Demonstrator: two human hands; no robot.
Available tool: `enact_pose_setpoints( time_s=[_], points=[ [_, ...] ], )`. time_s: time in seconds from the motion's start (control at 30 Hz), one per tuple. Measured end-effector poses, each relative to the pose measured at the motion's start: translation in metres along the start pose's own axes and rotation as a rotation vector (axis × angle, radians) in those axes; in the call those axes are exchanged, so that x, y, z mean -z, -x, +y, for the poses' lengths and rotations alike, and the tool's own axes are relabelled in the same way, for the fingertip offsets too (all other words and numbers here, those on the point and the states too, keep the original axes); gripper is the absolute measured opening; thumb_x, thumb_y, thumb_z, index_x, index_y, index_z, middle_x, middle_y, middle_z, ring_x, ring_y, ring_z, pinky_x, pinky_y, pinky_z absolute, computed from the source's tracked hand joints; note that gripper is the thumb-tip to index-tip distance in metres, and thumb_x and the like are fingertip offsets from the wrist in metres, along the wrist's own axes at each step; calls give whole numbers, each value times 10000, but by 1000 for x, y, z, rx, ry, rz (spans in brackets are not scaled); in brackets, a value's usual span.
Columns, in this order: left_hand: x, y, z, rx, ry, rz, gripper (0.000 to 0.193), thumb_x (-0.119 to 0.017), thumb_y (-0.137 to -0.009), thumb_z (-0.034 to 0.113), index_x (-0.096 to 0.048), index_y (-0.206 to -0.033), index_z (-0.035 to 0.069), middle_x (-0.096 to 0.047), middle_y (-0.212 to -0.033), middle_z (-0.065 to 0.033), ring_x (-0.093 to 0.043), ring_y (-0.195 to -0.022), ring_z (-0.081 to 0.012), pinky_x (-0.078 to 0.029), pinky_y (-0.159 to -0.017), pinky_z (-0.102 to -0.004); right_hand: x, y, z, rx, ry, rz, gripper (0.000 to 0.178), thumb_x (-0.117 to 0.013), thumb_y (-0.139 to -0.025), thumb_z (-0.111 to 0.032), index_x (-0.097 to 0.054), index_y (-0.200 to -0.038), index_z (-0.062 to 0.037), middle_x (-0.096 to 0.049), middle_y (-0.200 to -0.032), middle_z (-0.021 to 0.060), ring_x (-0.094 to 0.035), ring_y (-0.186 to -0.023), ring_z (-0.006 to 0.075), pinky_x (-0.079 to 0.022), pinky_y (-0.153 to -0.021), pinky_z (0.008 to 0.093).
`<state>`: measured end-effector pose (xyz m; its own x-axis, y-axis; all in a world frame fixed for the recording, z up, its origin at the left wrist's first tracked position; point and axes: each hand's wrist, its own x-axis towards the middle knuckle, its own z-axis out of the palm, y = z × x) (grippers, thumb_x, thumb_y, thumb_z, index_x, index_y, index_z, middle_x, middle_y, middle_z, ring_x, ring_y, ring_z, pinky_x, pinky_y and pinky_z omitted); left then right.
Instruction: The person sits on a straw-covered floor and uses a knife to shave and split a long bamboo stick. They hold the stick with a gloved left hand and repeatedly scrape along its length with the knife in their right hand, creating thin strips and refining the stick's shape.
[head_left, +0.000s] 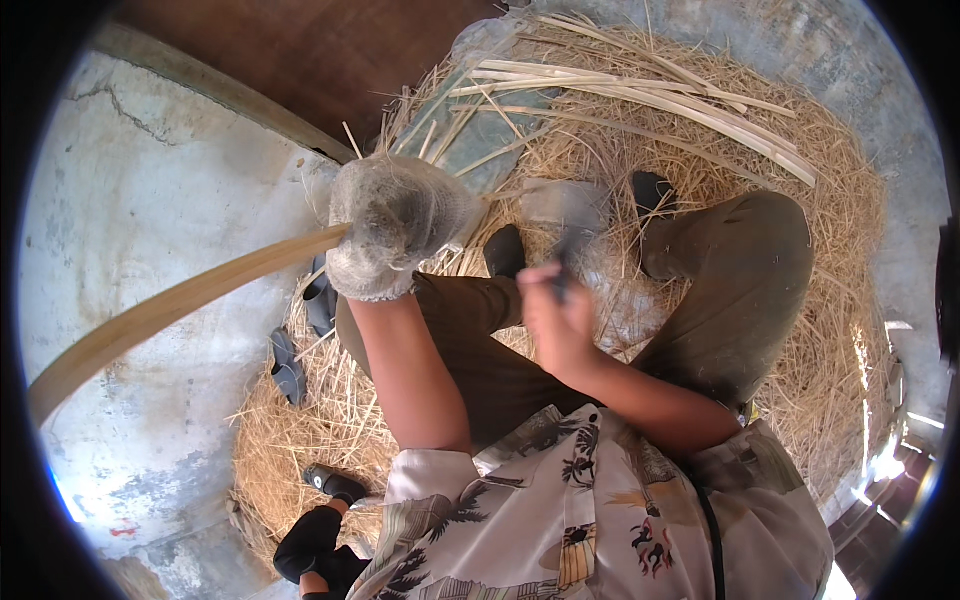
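Observation:
My left hand [395,225], in a dirty off-white knitted glove, is closed round a long, flat bamboo strip [190,285]. The strip sticks out from the glove and bends down to the left along the wall; the other end is hidden behind the hand. Lower and to the right is my bare right hand [562,325], blurred by motion, its fingers wrapped round a dark-handled tool [570,250]. Its blurred far part, perhaps a blade, points away from me over a greyish block [565,203] between my feet. The two hands are apart.
Thin shavings [830,300] cover the floor around my legs. Long pale split strips [690,100] lie at the far side, partly over a greenish sheet [480,145]. Dark sandals [287,368] and another person's foot [310,545] are at left, near the weathered wall [150,190].

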<state>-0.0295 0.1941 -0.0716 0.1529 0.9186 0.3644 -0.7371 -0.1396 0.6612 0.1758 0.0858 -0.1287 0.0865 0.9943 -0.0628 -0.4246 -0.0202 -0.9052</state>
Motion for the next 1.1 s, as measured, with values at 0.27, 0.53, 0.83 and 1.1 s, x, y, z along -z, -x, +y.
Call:
enact_pose_setpoints(
  time_s=[0.27, 0.53, 0.83, 1.1],
  points=[
    [36, 6, 13, -77, 2, -93, 644, -896, -713, 388, -636, -1176, 22, -667, -1043, -100, -648, -898, -262, -562, -759, -418, 2, -28, -57, -243, -154, 64, 248, -603, -979, -206, -449, -807, -114, -385, -546, -46, -359, -392, 93, -315, -374, 282],
    [-71, -45, 11, 13, -224, -789, 580, -784, -784, 596, -396, -592, 211, -438, -535, 46, -380, -413, -178, -287, -420, -330, 0, -3, -25, -732, -38, -303, 145, -610, -954, -153, -504, -879, -87, -448, -572, -26, -416, -401, 82, -308, -353, 264],
    [-55, -19, 15, 6, -196, -572, 456, -786, -792, 453, -470, -856, 130, -526, -797, -23, -487, -642, -178, -396, -584, -343, -5, -6, -59, 158, -405, 61, 159, -612, -986, -131, -503, -872, -114, -437, -598, -36, -383, -448, 65, -316, -410, 259],
    [9, -21, -13, 293, -61, -398, 317, -723, -861, 249, -578, -1072, 62, -627, -1011, -79, -599, -842, -178, -505, -701, -349, 14, -20, -3, -759, 143, -241, 191, -617, -928, -138, -484, -803, -84, -418, -544, -14, -371, -382, 101, -312, -371, 298]
  ],
)
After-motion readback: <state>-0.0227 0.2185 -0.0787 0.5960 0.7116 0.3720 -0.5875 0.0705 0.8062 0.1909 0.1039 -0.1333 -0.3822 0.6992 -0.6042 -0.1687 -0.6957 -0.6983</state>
